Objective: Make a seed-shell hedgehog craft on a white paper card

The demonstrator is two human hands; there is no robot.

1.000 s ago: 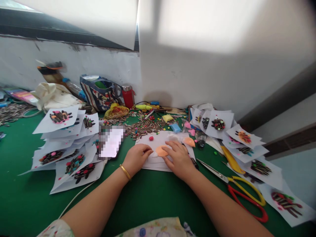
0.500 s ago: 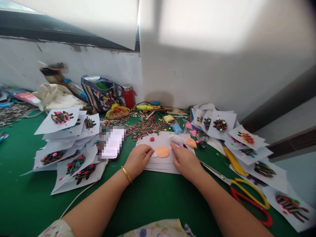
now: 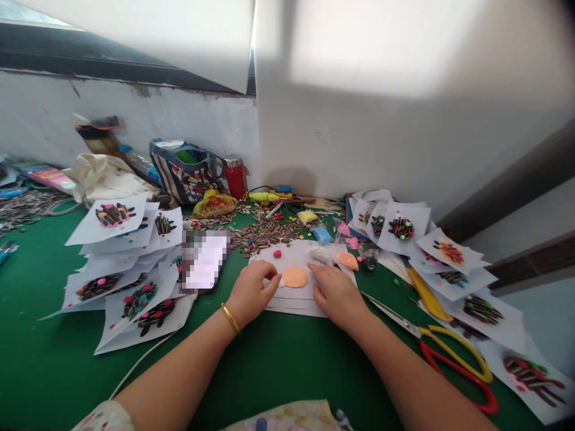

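A flat orange clay disc (image 3: 294, 277) lies on a stack of white paper (image 3: 291, 304) in front of me. A small white clay piece (image 3: 282, 281) sits by its left edge. My left hand (image 3: 255, 290) is beside that piece, thumb tip touching or nearly touching it, with a small gap between thumb and index finger. At the disc's right side, my right hand (image 3: 336, 294) rests on the paper, index finger stretched out and thumb apart, holding nothing visible. A red clay ball (image 3: 277, 254) and an orange clay lump (image 3: 348, 261) in clear wrapping lie on the paper's far part.
Scissors (image 3: 417, 329) lie right of my right forearm. Decorated paper sheets are piled left (image 3: 130, 269) and right (image 3: 453, 275). A phone (image 3: 204, 263) is left of the paper. Sunflower seeds (image 3: 260, 233), a striped bag (image 3: 184, 173) and a red flask (image 3: 235, 178) stand behind.
My left thumb and index finger have parted slightly beside the white piece. My right fingers have shifted a little left toward the disc. The disc stays on the paper.
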